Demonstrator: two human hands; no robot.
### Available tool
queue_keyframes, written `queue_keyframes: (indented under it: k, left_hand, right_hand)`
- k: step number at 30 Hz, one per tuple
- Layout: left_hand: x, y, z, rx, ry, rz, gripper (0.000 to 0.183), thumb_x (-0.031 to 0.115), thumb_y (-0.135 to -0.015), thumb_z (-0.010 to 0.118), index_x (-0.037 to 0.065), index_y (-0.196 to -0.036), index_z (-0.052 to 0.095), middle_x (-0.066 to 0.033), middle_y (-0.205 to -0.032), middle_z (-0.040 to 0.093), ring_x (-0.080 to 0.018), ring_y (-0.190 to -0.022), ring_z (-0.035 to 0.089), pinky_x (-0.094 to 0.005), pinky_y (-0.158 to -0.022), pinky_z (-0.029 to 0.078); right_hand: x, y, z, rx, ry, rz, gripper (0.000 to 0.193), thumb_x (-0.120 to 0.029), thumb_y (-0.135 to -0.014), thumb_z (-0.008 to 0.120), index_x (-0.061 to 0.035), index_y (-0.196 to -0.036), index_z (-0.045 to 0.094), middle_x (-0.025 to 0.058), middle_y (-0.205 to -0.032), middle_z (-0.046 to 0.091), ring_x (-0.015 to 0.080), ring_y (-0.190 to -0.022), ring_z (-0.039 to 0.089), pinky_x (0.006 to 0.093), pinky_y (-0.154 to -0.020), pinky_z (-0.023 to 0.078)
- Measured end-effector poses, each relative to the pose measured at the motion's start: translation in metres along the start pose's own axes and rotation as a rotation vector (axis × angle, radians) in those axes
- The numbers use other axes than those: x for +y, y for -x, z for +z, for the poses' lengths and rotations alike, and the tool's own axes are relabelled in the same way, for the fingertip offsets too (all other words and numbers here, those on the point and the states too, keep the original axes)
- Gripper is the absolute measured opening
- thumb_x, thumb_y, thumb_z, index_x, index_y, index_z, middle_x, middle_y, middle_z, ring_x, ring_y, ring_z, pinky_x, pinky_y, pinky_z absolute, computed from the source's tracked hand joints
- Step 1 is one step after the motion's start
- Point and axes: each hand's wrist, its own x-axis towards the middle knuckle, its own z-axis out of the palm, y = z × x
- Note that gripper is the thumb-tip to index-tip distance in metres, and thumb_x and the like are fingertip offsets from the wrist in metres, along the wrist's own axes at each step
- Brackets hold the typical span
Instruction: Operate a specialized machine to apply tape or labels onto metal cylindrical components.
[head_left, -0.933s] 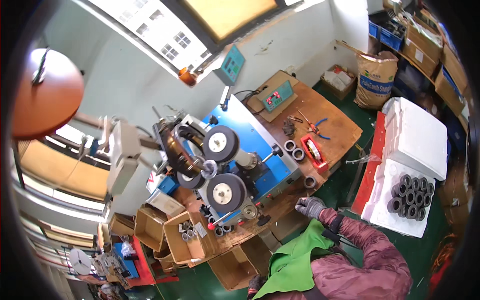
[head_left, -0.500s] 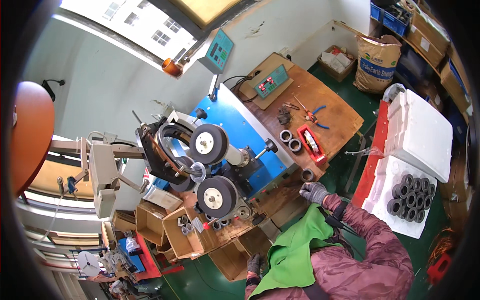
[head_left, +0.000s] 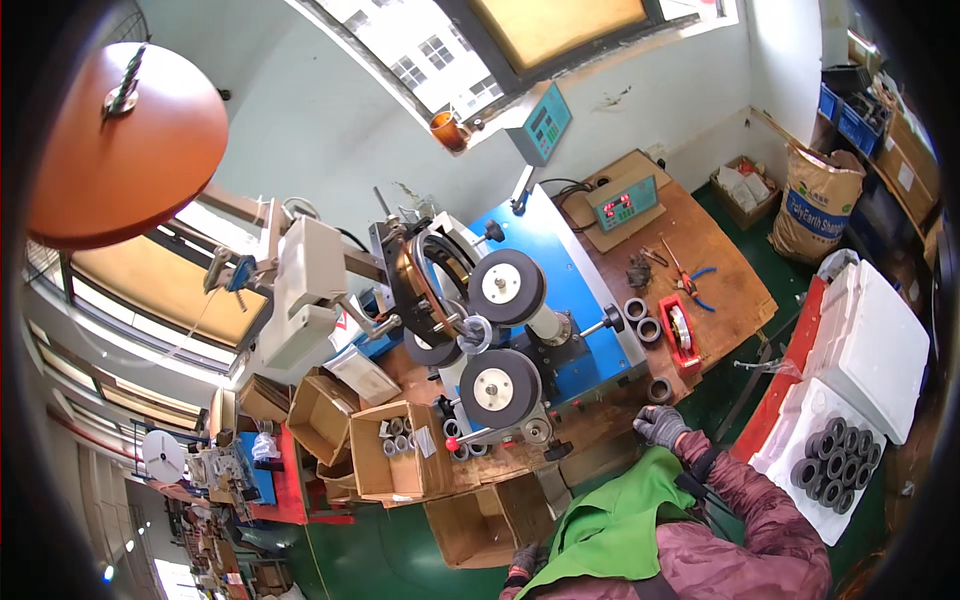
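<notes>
My right hand (head_left: 661, 427), in a grey glove, rests at the front edge of the wooden table with its fingers curled in. What they hold, if anything, is hidden. Just beyond it lies a dark ring (head_left: 660, 390), apart from the fingers. My left hand (head_left: 528, 560), also gloved, hangs low beside an open cardboard box (head_left: 475, 535); its fingers are too hidden to read. Ahead stands a blue-topped machine (head_left: 560, 290) with black rollers (head_left: 507, 287) and a ring-shaped head (head_left: 440, 275). Two more rings (head_left: 648, 330) lie by a red tape dispenser (head_left: 680, 335).
Pliers (head_left: 690, 287) and a lit control box (head_left: 627, 203) are on the table (head_left: 735, 290). To the right, a white foam tray (head_left: 790, 450) holds several dark rings. Another cardboard box (head_left: 375, 465) contains several rings. An orange lamp shade (head_left: 140, 170) hangs upper left.
The view has swung left, so the whole scene sits further right and lower. Both hands keep about the same places beside the table edge and the box.
</notes>
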Motion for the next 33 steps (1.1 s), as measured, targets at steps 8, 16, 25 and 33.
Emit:
queue_keyframes:
  k: [8, 16, 25, 33]
  left_hand:
    - [-0.019, -0.036, 0.001, -0.149, -0.562, 0.233, 0.035, 0.035, -0.078, 0.053, 0.003, -0.091, 0.063, -0.0105, -0.082, 0.063, -0.0211, -0.068, 0.057, -0.0339, -0.066, 0.045]
    - [-0.009, -0.051, 0.011, -0.052, -0.198, 0.220, 0.037, 0.035, -0.076, 0.054, 0.003, -0.093, 0.063, -0.0122, -0.087, 0.062, -0.0195, -0.073, 0.056, -0.0335, -0.069, 0.045]
    - [-0.044, -0.053, 0.000, -0.025, -0.625, 0.514, 0.029, 0.028, -0.074, 0.055, 0.010, -0.096, 0.061, -0.0152, -0.088, 0.061, -0.0304, -0.082, 0.057, -0.0396, -0.072, 0.045]
    - [-0.026, -0.040, 0.005, -0.092, -0.971, 0.501, 0.018, 0.014, -0.074, 0.053, 0.012, -0.090, 0.061, -0.0192, -0.093, 0.059, -0.0363, -0.089, 0.056, -0.0428, -0.077, 0.044]
  right_hand:
    - [-0.007, 0.007, -0.004, -0.011, 0.043, 0.023, 0.020, -0.027, -0.077, 0.059, -0.0070, -0.078, 0.060, 0.0144, -0.073, 0.060, 0.0292, -0.072, 0.060, 0.0377, -0.066, 0.046]
    - [-0.022, 0.014, 0.000, -0.031, 0.034, 0.001, 0.022, -0.029, -0.077, 0.059, -0.0073, -0.079, 0.061, 0.0146, -0.076, 0.061, 0.0315, -0.074, 0.059, 0.0386, -0.068, 0.045]
    - [-0.029, 0.020, 0.003, -0.089, 0.069, 0.043, 0.022, -0.028, -0.077, 0.058, -0.0068, -0.081, 0.061, 0.0146, -0.078, 0.061, 0.0314, -0.075, 0.059, 0.0384, -0.069, 0.045]
    - [-0.033, 0.019, 0.005, -0.091, 0.136, 0.026, 0.022, -0.029, -0.077, 0.058, -0.0076, -0.081, 0.061, 0.0146, -0.077, 0.061, 0.0312, -0.075, 0.059, 0.0381, -0.069, 0.045]
